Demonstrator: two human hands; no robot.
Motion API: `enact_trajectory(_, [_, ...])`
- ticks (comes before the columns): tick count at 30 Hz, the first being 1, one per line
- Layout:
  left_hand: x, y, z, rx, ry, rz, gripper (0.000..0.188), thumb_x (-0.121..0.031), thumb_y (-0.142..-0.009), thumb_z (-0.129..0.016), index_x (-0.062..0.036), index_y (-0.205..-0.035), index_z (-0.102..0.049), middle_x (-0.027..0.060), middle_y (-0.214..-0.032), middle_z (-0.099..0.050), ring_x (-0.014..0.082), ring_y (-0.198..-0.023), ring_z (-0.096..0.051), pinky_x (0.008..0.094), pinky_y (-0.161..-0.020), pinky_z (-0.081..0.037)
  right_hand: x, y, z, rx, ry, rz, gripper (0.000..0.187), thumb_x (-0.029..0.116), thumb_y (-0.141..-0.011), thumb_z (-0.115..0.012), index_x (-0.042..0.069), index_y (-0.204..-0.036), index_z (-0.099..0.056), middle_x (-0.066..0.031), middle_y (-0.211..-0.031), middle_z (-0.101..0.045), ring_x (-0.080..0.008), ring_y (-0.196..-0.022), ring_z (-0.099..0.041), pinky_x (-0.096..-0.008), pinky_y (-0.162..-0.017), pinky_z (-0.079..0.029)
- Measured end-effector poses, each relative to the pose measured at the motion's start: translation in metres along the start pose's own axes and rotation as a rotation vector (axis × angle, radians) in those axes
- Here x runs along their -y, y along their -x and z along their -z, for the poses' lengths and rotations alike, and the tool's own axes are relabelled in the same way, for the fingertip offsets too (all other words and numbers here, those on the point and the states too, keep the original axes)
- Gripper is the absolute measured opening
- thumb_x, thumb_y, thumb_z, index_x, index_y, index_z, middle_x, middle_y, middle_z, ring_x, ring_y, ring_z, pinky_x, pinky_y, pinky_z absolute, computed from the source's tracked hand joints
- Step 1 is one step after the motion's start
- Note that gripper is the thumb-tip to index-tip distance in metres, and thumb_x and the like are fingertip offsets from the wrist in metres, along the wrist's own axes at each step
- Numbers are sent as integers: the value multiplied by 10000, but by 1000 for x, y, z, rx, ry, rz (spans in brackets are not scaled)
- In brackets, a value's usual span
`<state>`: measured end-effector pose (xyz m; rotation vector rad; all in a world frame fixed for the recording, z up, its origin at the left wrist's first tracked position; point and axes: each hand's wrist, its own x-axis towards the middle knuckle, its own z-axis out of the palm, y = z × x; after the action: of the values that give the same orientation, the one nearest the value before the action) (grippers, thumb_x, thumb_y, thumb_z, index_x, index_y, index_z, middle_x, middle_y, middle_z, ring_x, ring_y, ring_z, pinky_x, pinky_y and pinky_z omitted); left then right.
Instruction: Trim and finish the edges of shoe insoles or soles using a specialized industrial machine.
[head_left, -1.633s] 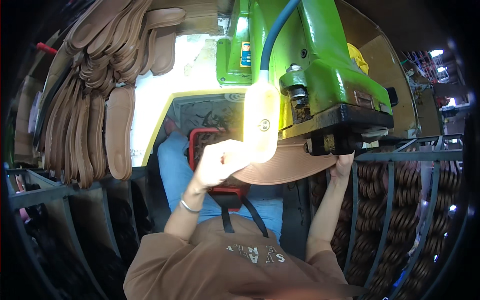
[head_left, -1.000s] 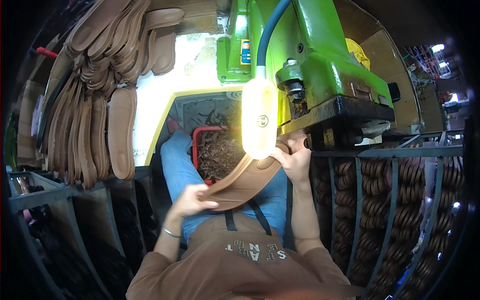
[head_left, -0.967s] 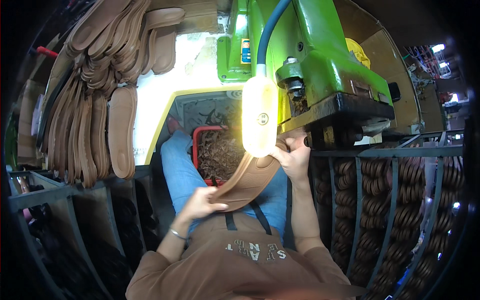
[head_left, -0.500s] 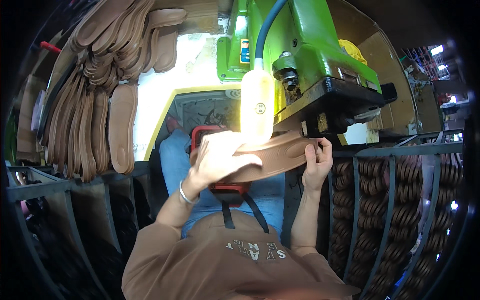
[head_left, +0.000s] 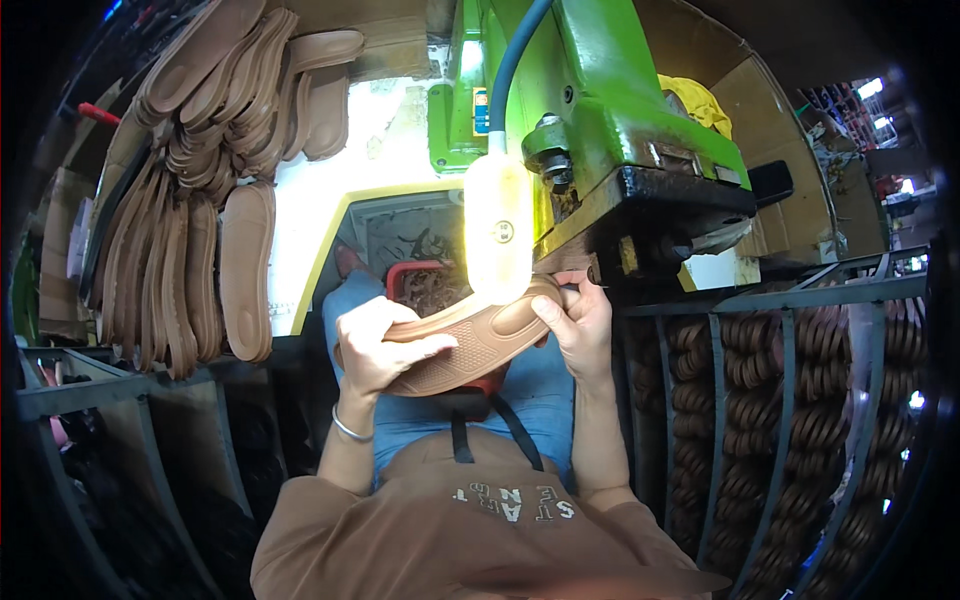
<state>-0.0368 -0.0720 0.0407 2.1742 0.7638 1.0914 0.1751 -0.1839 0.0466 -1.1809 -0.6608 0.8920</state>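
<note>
I hold a brown rubber shoe sole (head_left: 470,345) in both hands, tread side toward me, just under the glowing lamp (head_left: 497,232) of a green machine (head_left: 590,130). My left hand (head_left: 375,340) grips its left end, thumb across the tread. My right hand (head_left: 580,325) pinches the right end close to the machine's black head (head_left: 660,215). The sole lies nearly level, its right end a little higher.
Several brown soles (head_left: 200,220) hang stacked on a rack at the left. A metal rack (head_left: 800,400) at the right holds more stacked soles. A red bin of scraps (head_left: 425,290) sits below the sole, between my knees. Cardboard boxes (head_left: 790,130) stand behind the machine.
The sole has come down from the machine head toward me and turned tread side up. My left hand has slid along it to the left end; my right hand stays on the right end.
</note>
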Motion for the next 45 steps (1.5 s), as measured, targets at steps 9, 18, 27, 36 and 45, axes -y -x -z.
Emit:
enact_trajectory(9, [-21,-53,-45,-121,-121,-497,349,-464,-629,-784,-147,-680,-648,-9,-599,-546,136,-491,-513,263,-453,-405,10,9,63,-109,223,149,205,127,-906,-579,-28,-1029,-525,-75,-926,-630,-98,-819,-588,-220,-742,-470])
enact_trajectory(18, [7,-60,-36,51,56,-268,420,-389,-613,-821,-84,-672,-538,24,-569,-493,163,-476,-530,288,-447,-430,8,10,49,-66,107,33,214,133,-905,-560,-36,-1025,-506,-113,-788,-636,-135,-526,-588,-229,-436,-473])
enact_trajectory(27, [23,38,-34,-123,265,215,489,-246,-527,-906,-46,-715,-501,27,-617,-541,102,-519,-533,231,-494,-455,10,-3,4,-19,72,-123,384,-11,-782,-679,-25,-1088,-447,-134,-882,-649,-115,-698,-634,-202,-574,-508])
enact_trajectory(36, [-18,94,-99,-78,511,370,389,-178,-712,-812,-64,-794,-449,24,-699,-546,62,-607,-508,199,-527,-427,7,-10,3,-116,561,-40,574,77,-665,-816,-31,-1100,-457,-33,-682,-616,-32,-594,-548,-173,-517,-415])
enact_trajectory(45, [85,45,88,-359,-1117,384,480,-287,-807,-669,-32,-1186,-520,181,-1279,-451,354,-1177,-401,490,-970,-329,124,19,108,-961,330,538,341,81,-892,-557,3,-1201,-433,-107,-889,-628,-110,-672,-610,-194,-418,-444])
